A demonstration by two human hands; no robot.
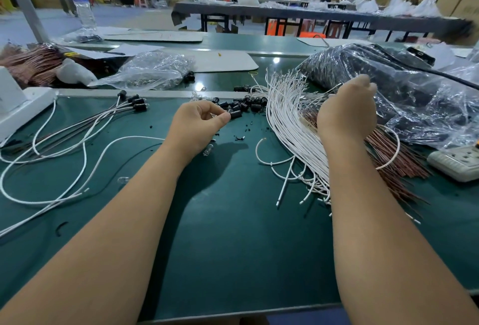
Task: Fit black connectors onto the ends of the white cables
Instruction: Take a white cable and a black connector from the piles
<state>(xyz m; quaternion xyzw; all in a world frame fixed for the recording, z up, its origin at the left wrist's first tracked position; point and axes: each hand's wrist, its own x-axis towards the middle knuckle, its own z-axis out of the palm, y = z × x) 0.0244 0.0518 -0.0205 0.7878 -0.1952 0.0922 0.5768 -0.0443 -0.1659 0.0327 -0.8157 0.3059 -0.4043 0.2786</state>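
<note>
A thick bundle of white cables (pixel 287 127) lies on the green mat at centre right. My right hand (pixel 347 109) is over the bundle's far end, fingers curled round a few cable ends. A loose heap of black connectors (pixel 246 104) sits at the mat's far edge. My left hand (pixel 199 122) pinches one black connector (pixel 235 114) at the near side of that heap. At the far left lie several finished cables with black connectors fitted (pixel 136 103).
A big clear bag of black parts (pixel 388 86) fills the right side. Brown wires (pixel 394 158) lie under the white bundle. A white power strip (pixel 458 161) sits at the right edge. An emptier plastic bag (pixel 153 70), a water bottle (pixel 83 5) and a white box (pixel 15 106) stand left.
</note>
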